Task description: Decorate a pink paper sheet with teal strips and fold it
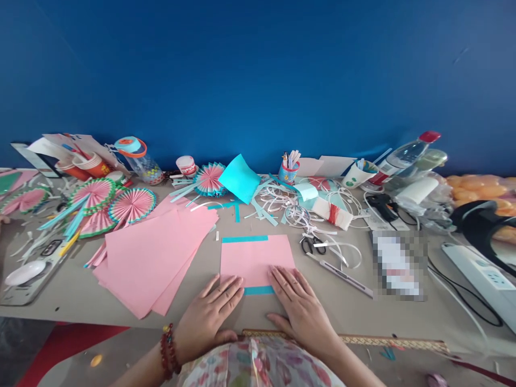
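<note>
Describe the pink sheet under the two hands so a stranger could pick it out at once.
Below the blue wall is a table. Near its front edge, the left hand and right hand rest on one pink sheet. Unlike the bigger pink sheets piled to its left, this one has blue strips at its far and near edges.

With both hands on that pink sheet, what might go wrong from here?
The pink sheet might crease or shift if the left hand and right hand press unevenly. Sliding right, it could snag on the black-handled scissors beside it. Swinging outward, the right hand might brush the grey cutter.
</note>
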`<action>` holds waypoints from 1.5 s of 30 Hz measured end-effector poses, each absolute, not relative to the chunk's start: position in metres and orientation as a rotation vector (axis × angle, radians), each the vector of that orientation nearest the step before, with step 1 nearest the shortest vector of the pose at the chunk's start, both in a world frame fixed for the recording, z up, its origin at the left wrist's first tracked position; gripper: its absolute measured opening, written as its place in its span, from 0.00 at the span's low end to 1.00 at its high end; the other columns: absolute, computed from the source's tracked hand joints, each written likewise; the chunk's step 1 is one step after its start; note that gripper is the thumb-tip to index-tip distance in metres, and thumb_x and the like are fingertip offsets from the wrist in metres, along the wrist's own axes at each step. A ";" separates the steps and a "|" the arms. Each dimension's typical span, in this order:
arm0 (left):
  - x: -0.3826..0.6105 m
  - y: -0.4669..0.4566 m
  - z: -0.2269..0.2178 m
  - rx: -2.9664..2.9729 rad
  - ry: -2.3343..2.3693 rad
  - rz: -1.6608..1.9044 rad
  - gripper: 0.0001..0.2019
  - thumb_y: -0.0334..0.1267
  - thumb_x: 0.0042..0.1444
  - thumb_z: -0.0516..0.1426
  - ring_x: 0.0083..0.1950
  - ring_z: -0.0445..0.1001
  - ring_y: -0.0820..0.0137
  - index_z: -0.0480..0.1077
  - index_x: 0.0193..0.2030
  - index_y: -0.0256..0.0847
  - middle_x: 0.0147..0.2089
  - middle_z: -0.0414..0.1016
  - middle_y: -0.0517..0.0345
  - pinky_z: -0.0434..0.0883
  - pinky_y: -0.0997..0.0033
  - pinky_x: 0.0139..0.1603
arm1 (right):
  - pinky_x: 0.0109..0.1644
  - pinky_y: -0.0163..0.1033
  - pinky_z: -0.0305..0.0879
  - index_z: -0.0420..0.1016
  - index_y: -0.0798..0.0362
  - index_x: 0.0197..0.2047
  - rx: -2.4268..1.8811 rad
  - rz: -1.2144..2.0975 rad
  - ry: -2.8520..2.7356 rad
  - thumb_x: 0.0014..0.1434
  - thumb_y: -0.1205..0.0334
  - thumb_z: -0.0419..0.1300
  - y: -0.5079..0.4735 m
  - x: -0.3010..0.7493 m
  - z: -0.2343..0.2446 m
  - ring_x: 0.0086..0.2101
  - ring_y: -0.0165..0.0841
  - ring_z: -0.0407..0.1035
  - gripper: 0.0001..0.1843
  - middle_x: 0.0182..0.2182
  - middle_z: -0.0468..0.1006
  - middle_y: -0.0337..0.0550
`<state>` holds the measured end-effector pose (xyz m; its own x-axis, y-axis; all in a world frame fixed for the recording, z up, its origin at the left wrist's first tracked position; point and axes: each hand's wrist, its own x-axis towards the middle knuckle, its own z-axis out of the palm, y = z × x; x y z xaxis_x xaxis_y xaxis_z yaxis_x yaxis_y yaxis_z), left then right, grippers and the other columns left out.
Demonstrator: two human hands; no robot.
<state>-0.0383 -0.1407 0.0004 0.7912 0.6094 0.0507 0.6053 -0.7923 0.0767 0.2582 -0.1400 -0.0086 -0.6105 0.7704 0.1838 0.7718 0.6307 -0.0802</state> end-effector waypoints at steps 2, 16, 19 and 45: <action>-0.039 -0.141 -0.002 2.937 0.985 0.096 0.41 0.65 0.62 0.41 0.73 0.49 0.59 0.46 0.73 0.39 0.73 0.50 0.48 0.44 0.52 0.73 | 0.68 0.53 0.50 0.44 0.55 0.73 -1.268 -0.040 -2.655 0.65 0.43 0.52 -0.140 0.259 -0.010 0.65 0.43 0.55 0.42 0.68 0.57 0.49; -0.068 -0.163 -0.014 3.089 1.319 0.158 0.48 0.71 0.57 0.40 0.75 0.46 0.59 0.51 0.71 0.33 0.73 0.51 0.48 0.42 0.57 0.74 | 0.67 0.53 0.53 0.41 0.53 0.74 -1.224 -0.107 -2.642 0.62 0.42 0.54 -0.139 0.271 -0.010 0.63 0.45 0.58 0.45 0.68 0.56 0.45; -0.068 -0.155 -0.009 3.027 1.370 0.190 0.46 0.67 0.60 0.43 0.75 0.45 0.58 0.48 0.72 0.30 0.73 0.50 0.45 0.47 0.56 0.73 | 0.65 0.52 0.56 0.40 0.53 0.74 -1.271 -0.134 -2.564 0.63 0.44 0.55 -0.134 0.272 -0.012 0.64 0.45 0.57 0.45 0.68 0.57 0.45; -0.007 0.125 0.063 3.187 1.460 0.334 0.33 0.19 0.56 0.46 0.74 0.46 0.52 0.63 0.65 0.48 0.73 0.52 0.51 0.37 0.30 0.69 | 0.52 0.43 0.74 0.73 0.52 0.54 -1.355 -0.112 -2.155 0.60 0.64 0.57 -0.115 0.290 -0.033 0.52 0.41 0.71 0.18 0.55 0.75 0.49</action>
